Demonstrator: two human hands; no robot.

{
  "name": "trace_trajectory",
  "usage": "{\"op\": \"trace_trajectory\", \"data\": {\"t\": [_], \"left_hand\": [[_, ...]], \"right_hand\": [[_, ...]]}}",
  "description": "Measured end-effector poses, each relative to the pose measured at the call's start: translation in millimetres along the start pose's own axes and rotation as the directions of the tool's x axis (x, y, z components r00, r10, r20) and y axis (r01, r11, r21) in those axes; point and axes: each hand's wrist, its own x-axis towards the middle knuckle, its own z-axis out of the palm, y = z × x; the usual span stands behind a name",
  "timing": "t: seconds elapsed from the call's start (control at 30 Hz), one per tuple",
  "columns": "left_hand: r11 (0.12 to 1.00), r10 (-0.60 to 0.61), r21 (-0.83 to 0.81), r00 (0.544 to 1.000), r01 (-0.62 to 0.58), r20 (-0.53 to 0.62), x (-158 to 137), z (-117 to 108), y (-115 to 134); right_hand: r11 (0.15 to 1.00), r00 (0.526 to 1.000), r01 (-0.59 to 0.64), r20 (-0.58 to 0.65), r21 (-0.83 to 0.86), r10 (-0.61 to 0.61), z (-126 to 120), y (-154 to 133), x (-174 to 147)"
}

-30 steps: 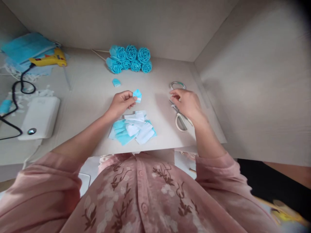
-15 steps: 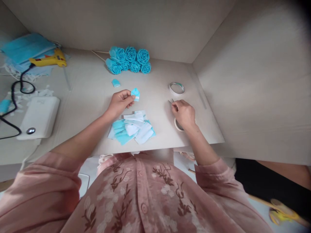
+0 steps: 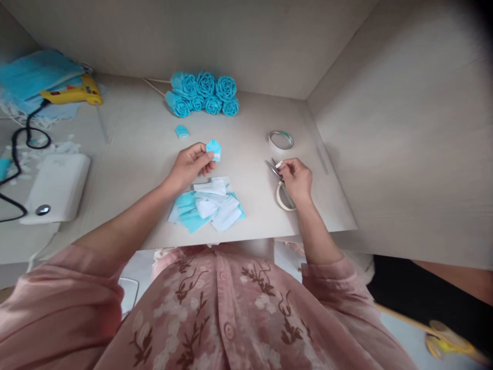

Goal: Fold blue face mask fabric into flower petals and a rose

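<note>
My left hand (image 3: 192, 163) pinches a small folded piece of blue mask fabric (image 3: 213, 148), pointed at the top, with a short white strip across its lower part. A small white strip (image 3: 279, 165) sticks out from the closed thumb and fingertips of my right hand (image 3: 297, 179). Beside and partly beneath that hand lie scissors (image 3: 272, 170), blades pointing away to the left, their handles partly hidden. A cream tape roll (image 3: 282, 204) is by the scissors. Cut blue and white fabric pieces (image 3: 215, 203) lie in a loose pile below my left hand.
Blue fabric roses (image 3: 206, 85) on sticks lie at the back, with one folded blue piece (image 3: 182, 132) before them. Another tape roll (image 3: 281, 140) is at right. Leftward are a yellow glue gun (image 3: 75, 94), its black cord, blue masks (image 3: 34, 72) and a white power bank (image 3: 57, 187).
My right hand has shifted slightly right and back from the scissors' tips, so the blades and the white strip in its fingers now show. My left hand keeps the folded piece almost in place.
</note>
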Motion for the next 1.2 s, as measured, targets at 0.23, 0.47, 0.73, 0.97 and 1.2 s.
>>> {"op": "trace_trajectory", "data": {"t": [0.23, 0.47, 0.73, 0.97, 1.2], "left_hand": [[0.998, -0.045, -0.043, 0.995, 0.049, 0.088, -5, 4, 4], [0.987, -0.139, -0.066, 0.985, 0.146, 0.098, -8, 6, 5], [0.99, -0.106, -0.072, 0.98, 0.12, 0.169, -9, 6, 8], [0.992, -0.098, -0.066, 0.978, 0.112, 0.182, -9, 6, 9], [0.992, -0.097, -0.062, 0.975, 0.112, 0.2, -10, 6, 8]], "right_hand": [[0.941, 0.973, 0.218, 0.018, 0.259, -0.23, -1, -64, -3], [0.74, 0.739, 0.672, 0.036, 0.013, -0.672, 31, -115, 12], [0.634, 0.635, 0.77, -0.009, -0.075, -0.772, 56, -96, 7], [0.69, 0.692, 0.72, 0.0, -0.075, -0.722, 58, -94, 7], [0.685, 0.69, 0.72, 0.017, -0.109, -0.723, 59, -93, 7]]}}
